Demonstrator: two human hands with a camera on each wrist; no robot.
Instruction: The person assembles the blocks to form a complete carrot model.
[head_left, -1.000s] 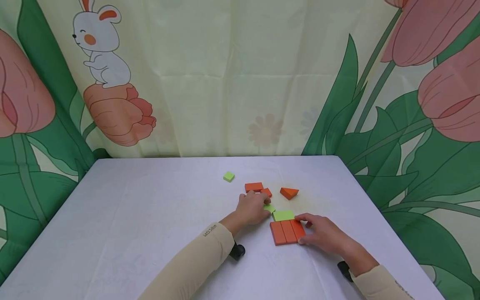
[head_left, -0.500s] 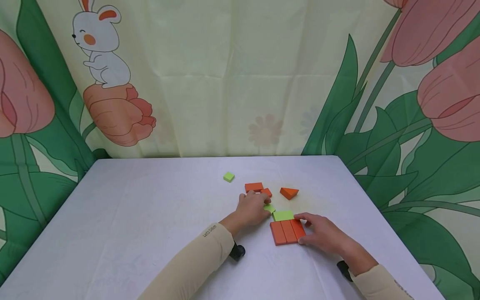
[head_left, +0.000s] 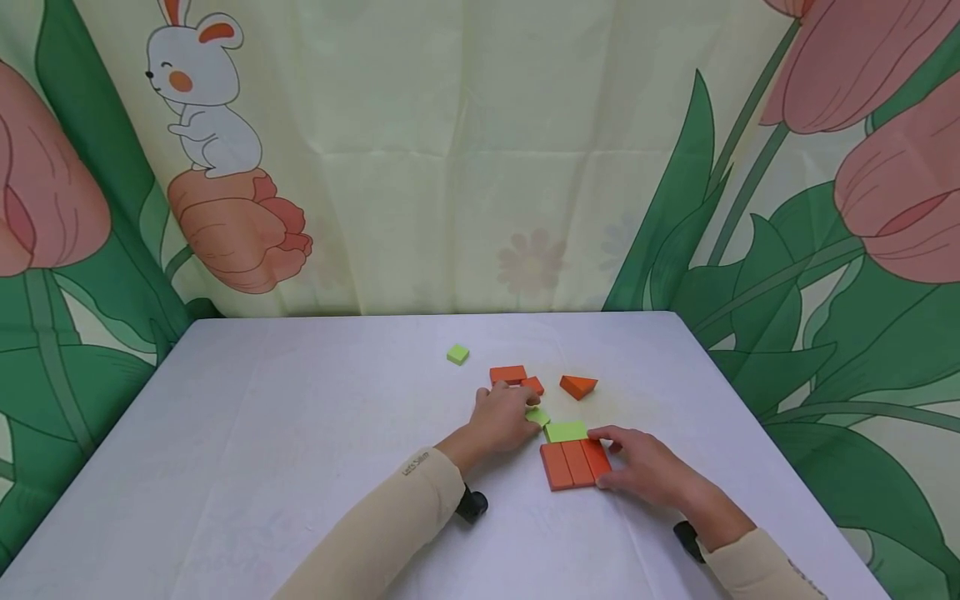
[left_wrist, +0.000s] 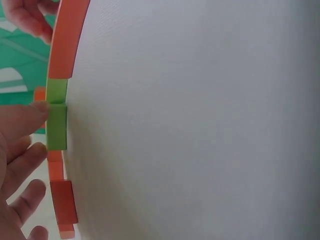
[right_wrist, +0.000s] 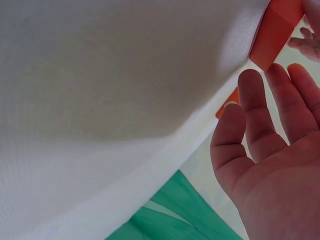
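Note:
In the head view my left hand (head_left: 504, 417) pinches a small green block (head_left: 537, 416) between thumb and index finger; the left wrist view shows this green block (left_wrist: 57, 127) against the end of another green one. That wider green block (head_left: 566, 432) lies along the far side of several orange blocks (head_left: 576, 465) set side by side. My right hand (head_left: 648, 468) holds the rightmost orange block (head_left: 596, 458), thumb at its near end and index finger at its far end. In the right wrist view its other fingers (right_wrist: 252, 95) are spread loosely beside the orange block (right_wrist: 275, 37).
Beyond my left hand lie a flat orange block (head_left: 507, 374) and a smaller orange block (head_left: 533, 385). An orange triangular block (head_left: 578, 387) sits to their right. A loose green block (head_left: 457, 354) is farther back on the white table (head_left: 300, 433). A printed curtain (head_left: 390, 167) hangs behind.

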